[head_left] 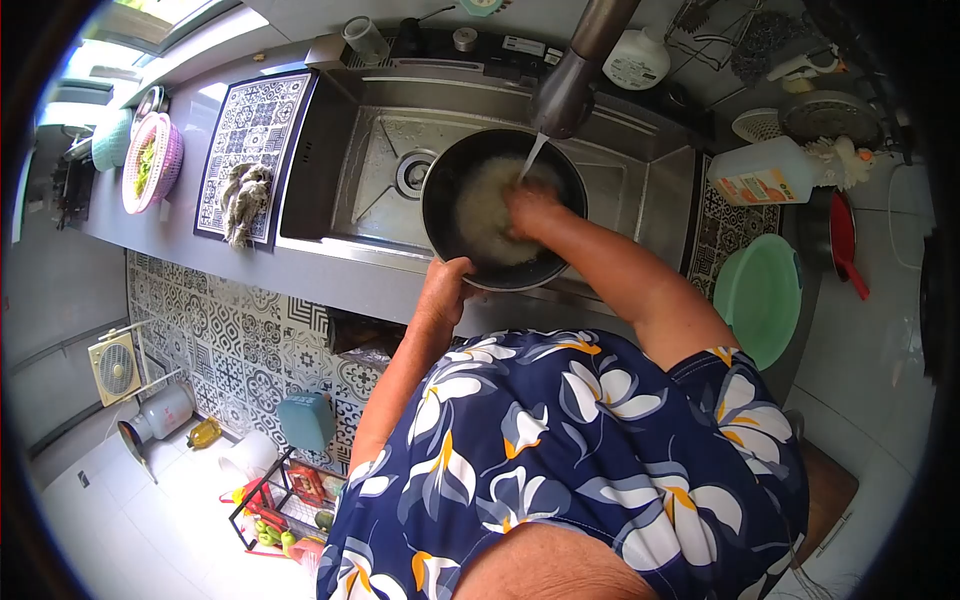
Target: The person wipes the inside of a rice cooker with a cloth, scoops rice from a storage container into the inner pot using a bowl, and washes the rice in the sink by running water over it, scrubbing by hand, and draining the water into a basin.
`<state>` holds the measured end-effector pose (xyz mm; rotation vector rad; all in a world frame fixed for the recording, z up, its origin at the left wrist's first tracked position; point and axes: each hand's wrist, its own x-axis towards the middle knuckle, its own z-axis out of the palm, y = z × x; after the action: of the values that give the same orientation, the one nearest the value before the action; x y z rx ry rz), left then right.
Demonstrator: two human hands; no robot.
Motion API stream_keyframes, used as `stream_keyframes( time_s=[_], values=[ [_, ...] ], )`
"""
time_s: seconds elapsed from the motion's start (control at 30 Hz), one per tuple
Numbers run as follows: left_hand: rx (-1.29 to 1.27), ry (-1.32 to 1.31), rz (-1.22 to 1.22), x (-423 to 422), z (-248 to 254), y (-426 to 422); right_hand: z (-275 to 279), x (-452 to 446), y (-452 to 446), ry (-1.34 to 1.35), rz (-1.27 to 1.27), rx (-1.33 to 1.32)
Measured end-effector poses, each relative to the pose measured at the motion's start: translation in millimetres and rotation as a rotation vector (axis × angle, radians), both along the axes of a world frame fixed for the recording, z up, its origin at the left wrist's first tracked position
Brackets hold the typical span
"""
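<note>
A dark round pot (pixel 445 200) rests over the steel sink (pixel 375 190), with cloudy, whitish water (pixel 485 215) inside. My left hand (pixel 445 285) grips the pot's near left rim, thumb on top. Inside the pot is my right hand (pixel 532 212), its fingers down in the water and hidden there. I cannot make out whether they hold anything. From the faucet (pixel 565 95) above, a stream of water runs into the pot beside my right hand.
Left of the sink, a grey rag (pixel 243 200) lies on a patterned mat (pixel 260 110), near a pink basket (pixel 165 185) with greens. On the right stand a white jug (pixel 760 172), a green basin (pixel 765 300) and a red-handled pan (pixel 840 235). A drain (pixel 411 175) shows left of the pot.
</note>
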<state>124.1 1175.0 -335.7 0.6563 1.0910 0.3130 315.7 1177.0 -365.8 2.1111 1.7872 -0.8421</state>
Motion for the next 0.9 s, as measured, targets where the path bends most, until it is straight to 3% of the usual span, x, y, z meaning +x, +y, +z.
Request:
stream_keyframes(
  time_s=[0.03,0.1,0.23,0.3,0.33,0.4,0.53,0.6,0.7,0.73,0.8,0.83,0.9],
  values=[
    [-0.008,-0.014,0.026,1.2,-2.6,0.4,-4.0,1.5,-4.5,-0.005,0.001,0.001],
    [-0.014,-0.031,0.029,1.6,-10.7,1.8,-12.8,-3.0,-16.4,0.089,0.006,-0.283],
    [-0.04,-0.051,0.006,-2.6,-15.5,2.9,-23.8,-33.6,-13.5,0.343,0.12,-0.379],
    [-0.024,-0.065,0.013,-0.8,-8.1,1.1,-24.4,-47.0,-6.7,0.5,0.057,0.057],
    [-0.011,-0.081,0.023,-0.5,-5.3,-0.3,-22.7,-46.4,-2.8,0.505,0.06,0.056],
    [-0.002,-0.051,0.011,-2.7,-5.2,-0.5,-16.5,-40.0,11.1,0.175,0.302,0.359],
    [0.007,-0.025,0.018,-2.0,-6.0,0.1,-9.3,0.0,14.7,0.057,0.247,0.298],
    [-0.004,-0.031,0.009,-3.2,-11.9,2.2,-18.9,7.0,7.2,0.098,-0.028,-0.017],
    [-0.033,-0.045,-0.007,-1.6,-18.2,6.0,-26.2,-6.5,-18.6,0.123,-0.022,-0.174],
    [-0.054,-0.042,-0.008,-0.9,-18.2,6.2,-21.4,-7.3,-24.4,0.12,-0.027,-0.174],
    [-0.046,-0.062,-0.003,-1.0,-9.4,3.0,-7.5,-6.6,-29.9,0.516,0.067,0.029],
    [-0.038,-0.08,0.007,-1.0,-5.0,2.9,-3.3,-3.1,-28.5,0.52,0.068,0.032],
    [-0.008,-0.049,-0.028,-1.8,-4.8,3.8,3.1,8.6,-28.2,0.468,-0.08,0.343]
  ],
)
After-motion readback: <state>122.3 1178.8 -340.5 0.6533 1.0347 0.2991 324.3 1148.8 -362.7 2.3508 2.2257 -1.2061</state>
